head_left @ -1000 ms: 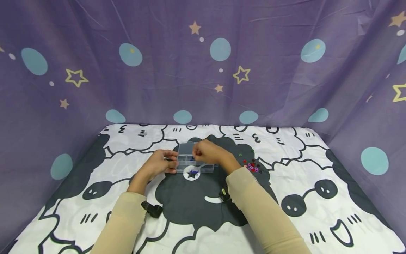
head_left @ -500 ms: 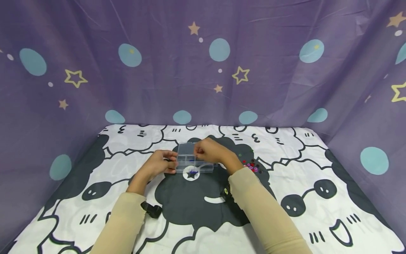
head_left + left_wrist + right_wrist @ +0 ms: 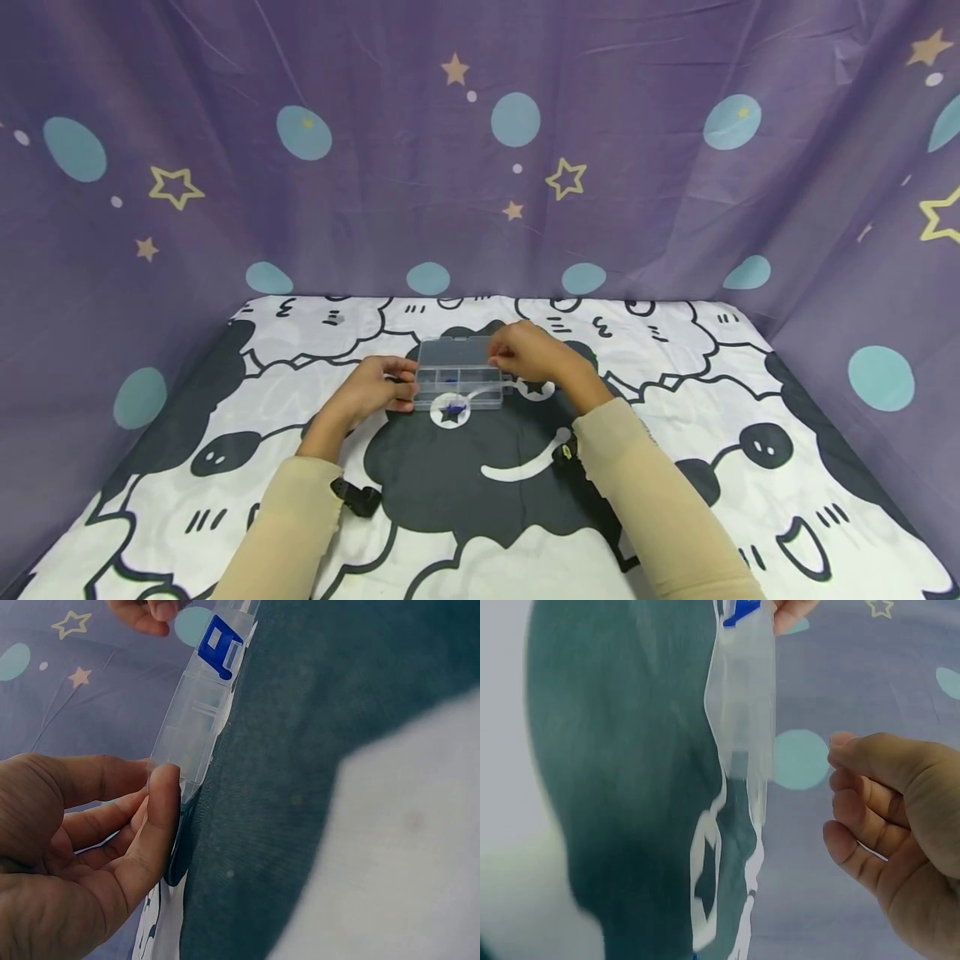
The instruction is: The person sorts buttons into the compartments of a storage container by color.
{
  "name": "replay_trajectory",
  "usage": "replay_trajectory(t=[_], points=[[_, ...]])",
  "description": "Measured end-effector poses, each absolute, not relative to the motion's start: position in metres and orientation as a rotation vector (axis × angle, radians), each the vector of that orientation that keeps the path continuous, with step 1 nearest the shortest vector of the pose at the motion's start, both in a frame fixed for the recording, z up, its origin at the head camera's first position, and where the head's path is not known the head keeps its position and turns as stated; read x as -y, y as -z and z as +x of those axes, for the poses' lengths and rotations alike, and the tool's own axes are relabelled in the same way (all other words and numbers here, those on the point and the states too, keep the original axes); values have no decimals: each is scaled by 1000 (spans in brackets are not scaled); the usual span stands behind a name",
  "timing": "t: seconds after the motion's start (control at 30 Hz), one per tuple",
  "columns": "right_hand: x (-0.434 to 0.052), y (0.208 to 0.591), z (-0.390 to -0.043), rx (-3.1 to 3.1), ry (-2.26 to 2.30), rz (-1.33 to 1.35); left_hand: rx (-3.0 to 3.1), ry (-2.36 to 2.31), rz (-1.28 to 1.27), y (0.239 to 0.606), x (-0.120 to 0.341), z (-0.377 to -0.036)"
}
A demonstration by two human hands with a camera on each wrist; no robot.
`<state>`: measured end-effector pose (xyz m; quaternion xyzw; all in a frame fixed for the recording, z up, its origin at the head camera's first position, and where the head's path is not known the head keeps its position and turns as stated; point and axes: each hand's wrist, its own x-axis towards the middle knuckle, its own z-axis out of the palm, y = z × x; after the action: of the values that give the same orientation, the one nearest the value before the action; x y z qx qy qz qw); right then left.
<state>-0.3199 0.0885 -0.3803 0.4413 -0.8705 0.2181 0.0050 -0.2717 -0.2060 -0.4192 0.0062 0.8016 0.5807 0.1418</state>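
Organizer box (image 3: 459, 375), clear plastic with divided compartments, lies flat on the sheep-print cloth (image 3: 675, 350), over the dark sheep at the cloth's middle. All places below are taken from this box.

Left hand (image 3: 378, 385) sits at the box's left end. In the left wrist view the fingers (image 3: 161, 817) are curled, fingertips and thumb pressed against the end wall; this looks like a steadying grip, keeping the light box from sliding.

Right hand (image 3: 525, 352) hovers at the box's far right corner. In the right wrist view its fingers (image 3: 862, 802) are curled in, thumb tip against forefinger, as in a pinch. Whether anything small sits between them cannot be told. The hand stands just apart from the box there, not touching it.

A small blue piece (image 3: 450, 377) shows inside a middle compartment, seen again as a blue shape (image 3: 220, 649) through the clear wall.

Purple star-and-dot curtain (image 3: 480, 142) hangs behind the box. A black strap clip (image 3: 360, 497) lies on the cloth nearer the person, left of the box.
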Motion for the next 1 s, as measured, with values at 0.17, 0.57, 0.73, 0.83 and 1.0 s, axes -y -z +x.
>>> replay_trajectory(t=[0.17, 0.57, 0.73, 0.83, 1.0], points=[[-102, 377, -316, 2718, -686, 1361, -2314, -1672, 18, 419, 207, -272], [-132, 382, -310, 2744, -651, 1289, -2320, -1661, 34, 422, 207, -273], [-145, 384, -308, 2735, -653, 1261, -2319, -1661, 22, 421, 208, -273], [-153, 384, -306, 2752, -671, 1220, -2314, -1664, 25, 421, 207, -274], [-163, 386, -304, 2742, -702, 1209, -2310, -1664, 20, 422, 206, -275]])
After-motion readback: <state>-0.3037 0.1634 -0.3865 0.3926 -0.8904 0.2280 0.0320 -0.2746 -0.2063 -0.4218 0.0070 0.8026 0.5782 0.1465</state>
